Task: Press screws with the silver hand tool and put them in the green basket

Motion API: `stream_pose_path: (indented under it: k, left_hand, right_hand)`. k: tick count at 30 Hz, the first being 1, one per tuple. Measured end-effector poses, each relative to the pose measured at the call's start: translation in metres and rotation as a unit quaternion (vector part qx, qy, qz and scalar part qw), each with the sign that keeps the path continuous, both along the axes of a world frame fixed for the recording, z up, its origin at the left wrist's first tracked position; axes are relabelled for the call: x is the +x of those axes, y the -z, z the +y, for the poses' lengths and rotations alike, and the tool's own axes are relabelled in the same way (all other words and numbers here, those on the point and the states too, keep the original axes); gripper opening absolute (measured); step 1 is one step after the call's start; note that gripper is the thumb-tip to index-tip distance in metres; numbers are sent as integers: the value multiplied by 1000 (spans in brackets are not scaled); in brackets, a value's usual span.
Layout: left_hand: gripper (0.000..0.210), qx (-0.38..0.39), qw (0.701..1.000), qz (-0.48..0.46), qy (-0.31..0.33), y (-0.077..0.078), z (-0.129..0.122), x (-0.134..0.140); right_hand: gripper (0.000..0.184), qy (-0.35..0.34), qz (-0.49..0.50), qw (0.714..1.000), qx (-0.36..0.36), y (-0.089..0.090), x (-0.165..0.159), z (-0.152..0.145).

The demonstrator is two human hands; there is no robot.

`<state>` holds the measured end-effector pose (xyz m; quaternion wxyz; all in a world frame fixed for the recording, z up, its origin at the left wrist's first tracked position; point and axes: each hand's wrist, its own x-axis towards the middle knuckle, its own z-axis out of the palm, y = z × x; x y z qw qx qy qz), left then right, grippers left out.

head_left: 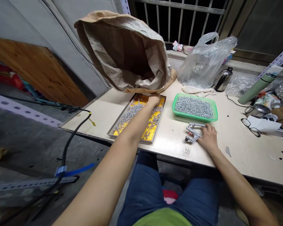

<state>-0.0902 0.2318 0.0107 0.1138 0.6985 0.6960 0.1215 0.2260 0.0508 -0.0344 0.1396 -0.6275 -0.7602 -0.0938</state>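
My left hand [154, 99] reaches to the far right corner of a shallow metal tray [110, 131] with a yellow bottom. Its fingers look curled downward, and whatever they hold is hidden. Loose silver screws [132, 113] lie scattered and heaped in the tray. On the right, my right hand [209, 137] is closed around the handles of a grey metal plier-like hand tool [192, 133], which rests low over the table with its jaw end pointing left. Just behind that tool stands a green plastic basket [215, 115] full of similar silver screws.
A large open paper sack [104, 59] leans over the tray's far end. Behind the basket are a cloth [199, 91], a clear plastic bag [198, 67] and a steel jug [223, 79]. Eyeglasses [251, 127] and a green bottle [256, 89] sit at the right. A black cable [67, 144] hangs left.
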Motion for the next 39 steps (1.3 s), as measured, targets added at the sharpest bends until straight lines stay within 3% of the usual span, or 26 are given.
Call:
stream_pose_path:
  k: [5, 7, 9, 11, 14, 17, 19, 25, 32, 39]
  left_hand:
    - [26, 2, 998, 49, -37, -13, -15, 7]
    - [23, 50, 997, -18, -49, -17, -34, 13]
    - [17, 81, 984, -149, -50, -16, -62, 27]
    - [11, 41, 950, -309, -24, -10, -97, 48]
    - [8, -115, 864, -490, -8, 9, -146, 86]
    - [14, -159, 799, -579, -38, 25, -174, 118]
    - [16, -156, 782, -601, -52, 31, -179, 130]
    - [13, -153, 799, -579, -51, 31, -179, 133]
    - [10, -134, 797, -586, -60, 35, -183, 135]
    - [8, -117, 841, -528, -16, 34, -183, 131]
  right_hand:
    - [56, -5, 13, 1000, 24, 3, 0, 0]
    - [58, -6, 18, 999, 42, 3, -1, -1]
    - [61, -3, 17, 998, 56, 2, -4, -3]
    - [64, 7, 12, 998, 63, 1, -6, -5]
    - [71, 25, 1, 998, 65, -1, -10, -7]
    - [74, 35, -9, 997, 64, -2, -12, -8]
    - [74, 41, -14, 997, 59, -2, -13, -8]
    - [74, 55, -29, 997, 51, -1, -14, -8]
    - [73, 68, -29, 996, 43, -3, -16, -9]
    - [68, 66, -23, 996, 49, -3, -18, -10]
